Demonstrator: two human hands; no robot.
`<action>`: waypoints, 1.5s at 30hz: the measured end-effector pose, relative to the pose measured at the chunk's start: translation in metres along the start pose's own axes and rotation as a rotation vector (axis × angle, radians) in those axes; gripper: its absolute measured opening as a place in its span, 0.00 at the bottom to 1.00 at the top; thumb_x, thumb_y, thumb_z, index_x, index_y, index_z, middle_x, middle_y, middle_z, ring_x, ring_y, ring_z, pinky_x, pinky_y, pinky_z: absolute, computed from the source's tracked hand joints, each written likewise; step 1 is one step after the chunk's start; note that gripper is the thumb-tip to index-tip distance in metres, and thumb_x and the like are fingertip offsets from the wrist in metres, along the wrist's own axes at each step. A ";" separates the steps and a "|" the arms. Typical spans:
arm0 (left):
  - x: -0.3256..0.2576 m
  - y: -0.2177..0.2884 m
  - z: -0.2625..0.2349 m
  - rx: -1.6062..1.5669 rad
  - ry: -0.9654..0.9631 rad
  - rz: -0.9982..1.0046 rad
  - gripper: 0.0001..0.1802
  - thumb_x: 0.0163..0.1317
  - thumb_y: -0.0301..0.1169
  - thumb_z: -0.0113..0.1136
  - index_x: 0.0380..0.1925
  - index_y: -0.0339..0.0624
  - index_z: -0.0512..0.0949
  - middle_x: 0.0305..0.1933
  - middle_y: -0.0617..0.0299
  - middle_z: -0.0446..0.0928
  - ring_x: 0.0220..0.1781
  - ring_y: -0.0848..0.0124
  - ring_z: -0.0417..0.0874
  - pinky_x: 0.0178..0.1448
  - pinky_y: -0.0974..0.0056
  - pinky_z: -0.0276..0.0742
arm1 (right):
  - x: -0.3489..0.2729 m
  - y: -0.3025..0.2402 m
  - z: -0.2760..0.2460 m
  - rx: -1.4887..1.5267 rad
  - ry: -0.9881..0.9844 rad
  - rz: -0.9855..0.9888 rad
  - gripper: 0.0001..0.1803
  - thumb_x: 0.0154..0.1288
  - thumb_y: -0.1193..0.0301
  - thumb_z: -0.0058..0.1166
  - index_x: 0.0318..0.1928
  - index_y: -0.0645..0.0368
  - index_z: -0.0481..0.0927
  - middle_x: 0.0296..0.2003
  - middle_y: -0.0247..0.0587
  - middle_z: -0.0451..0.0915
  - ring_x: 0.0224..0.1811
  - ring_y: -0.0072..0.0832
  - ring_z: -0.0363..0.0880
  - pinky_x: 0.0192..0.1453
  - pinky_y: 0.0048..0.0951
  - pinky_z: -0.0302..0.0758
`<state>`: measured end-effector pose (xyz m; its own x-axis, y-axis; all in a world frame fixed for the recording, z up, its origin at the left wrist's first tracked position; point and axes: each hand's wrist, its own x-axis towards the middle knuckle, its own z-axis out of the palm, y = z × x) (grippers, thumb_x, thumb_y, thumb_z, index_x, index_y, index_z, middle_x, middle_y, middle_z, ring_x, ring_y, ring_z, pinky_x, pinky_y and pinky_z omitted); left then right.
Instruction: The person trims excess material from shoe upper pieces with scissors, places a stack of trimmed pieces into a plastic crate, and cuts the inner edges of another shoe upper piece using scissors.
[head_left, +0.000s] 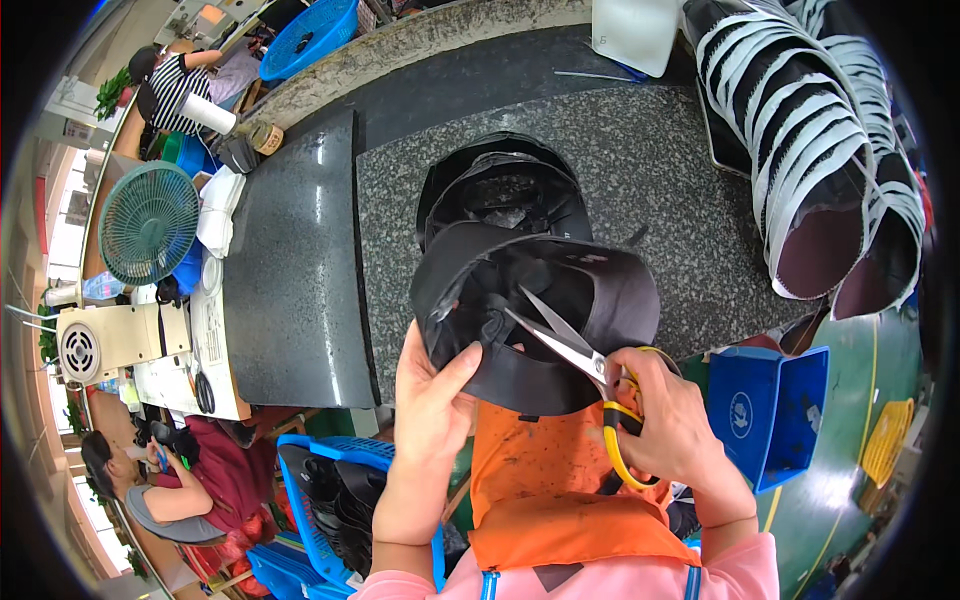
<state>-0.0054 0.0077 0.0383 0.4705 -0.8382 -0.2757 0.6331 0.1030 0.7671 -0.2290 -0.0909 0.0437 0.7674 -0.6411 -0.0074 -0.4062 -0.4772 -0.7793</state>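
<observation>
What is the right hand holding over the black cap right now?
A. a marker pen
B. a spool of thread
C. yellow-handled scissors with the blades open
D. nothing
C: the right hand grips yellow-handled scissors, blades parted and pointing into the black cap, which the left hand steadies at its edge.

Head-worn fisheye, close downward view
</observation>
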 end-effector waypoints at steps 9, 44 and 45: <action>-0.016 -0.034 0.012 0.067 0.240 0.202 0.25 0.63 0.13 0.57 0.60 0.38 0.70 0.57 0.54 0.78 0.58 0.63 0.80 0.66 0.57 0.76 | -0.006 -0.004 0.006 -0.231 0.077 -0.098 0.40 0.37 0.71 0.73 0.56 0.55 0.69 0.35 0.39 0.75 0.30 0.40 0.78 0.32 0.38 0.75; -0.022 -0.009 0.005 0.186 0.068 0.017 0.25 0.55 0.11 0.62 0.54 0.35 0.72 0.50 0.62 0.80 0.52 0.75 0.81 0.60 0.68 0.75 | 0.005 0.002 -0.078 -0.450 -0.108 -0.335 0.32 0.40 0.72 0.68 0.51 0.61 0.76 0.30 0.38 0.73 0.26 0.35 0.79 0.28 0.35 0.74; -0.022 -0.010 0.007 0.188 0.067 0.013 0.25 0.55 0.11 0.62 0.54 0.35 0.72 0.50 0.62 0.80 0.52 0.75 0.81 0.60 0.68 0.75 | 0.006 0.002 -0.079 -0.460 -0.117 -0.335 0.32 0.40 0.72 0.68 0.52 0.60 0.77 0.29 0.37 0.72 0.26 0.35 0.79 0.27 0.35 0.73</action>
<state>-0.0264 0.0213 0.0407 0.5218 -0.7994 -0.2978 0.5036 0.0069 0.8639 -0.2643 -0.1430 0.0920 0.9303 -0.3520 0.1031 -0.2856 -0.8715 -0.3987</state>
